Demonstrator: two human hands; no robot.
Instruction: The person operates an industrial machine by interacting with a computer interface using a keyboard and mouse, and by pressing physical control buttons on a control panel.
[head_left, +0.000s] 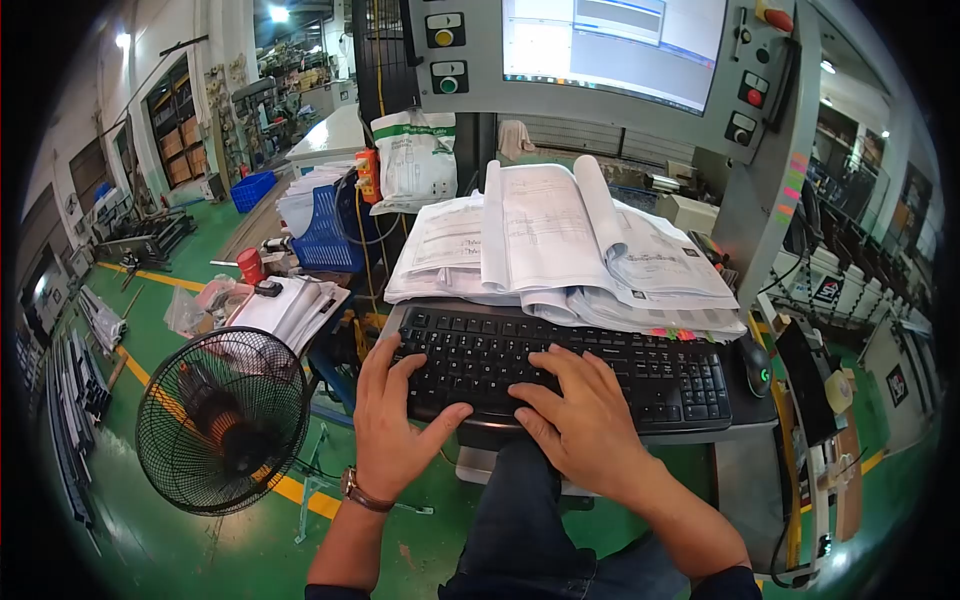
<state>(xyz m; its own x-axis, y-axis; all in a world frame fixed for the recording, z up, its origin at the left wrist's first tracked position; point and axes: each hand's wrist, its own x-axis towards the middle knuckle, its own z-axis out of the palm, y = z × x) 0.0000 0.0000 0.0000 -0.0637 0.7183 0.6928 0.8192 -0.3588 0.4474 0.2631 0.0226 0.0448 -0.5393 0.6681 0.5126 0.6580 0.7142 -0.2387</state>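
Observation:
A black keyboard point(470, 375) lies on a narrow shelf in front of me. My left hand point(392, 425) rests at its left end, fingers apart over the keys and thumb stretched toward the front edge. Over the middle keys is my right hand point(580, 415), its fingers spread and slightly bent. Neither hand holds anything. Behind the keyboard a thick stack of papers point(550, 240) leans back, its top sheets curling. To the right of the keys sits a black mouse point(754, 367). A monitor point(620, 45) in a grey control panel shows open windows above the papers.
At the left stands a black fan point(222, 420). Beyond it a side table carries papers point(285, 315), a red can point(250, 266) and a blue basket point(330, 232). A white plastic bag point(415, 160) hangs beside the panel. Metal bars point(75, 425) lie on the green floor.

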